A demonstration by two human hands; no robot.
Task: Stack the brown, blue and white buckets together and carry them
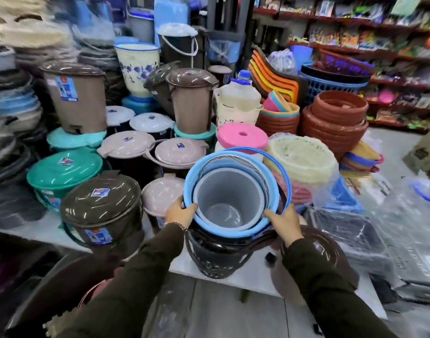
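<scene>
A white bucket (230,196) sits nested inside a light blue bucket (192,176), whose blue handle (280,172) arcs up on the right. Both tilt toward me over a dark brown bucket (214,257) that stands at the white table's front edge. My left hand (179,212) grips the blue rim on its left side. On the right side, my right hand (286,223) holds the blue rim near the brown bucket's handle. Whether the blue bucket is seated in the brown one is hidden.
The white table (253,276) is crowded with lidded bins: a brown lidded bin (103,211) at left, teal and beige lids behind, a pink lid (242,137), terracotta pots (336,118). A brown lid (326,250) lies at right. Shop shelves (380,45) line the right wall.
</scene>
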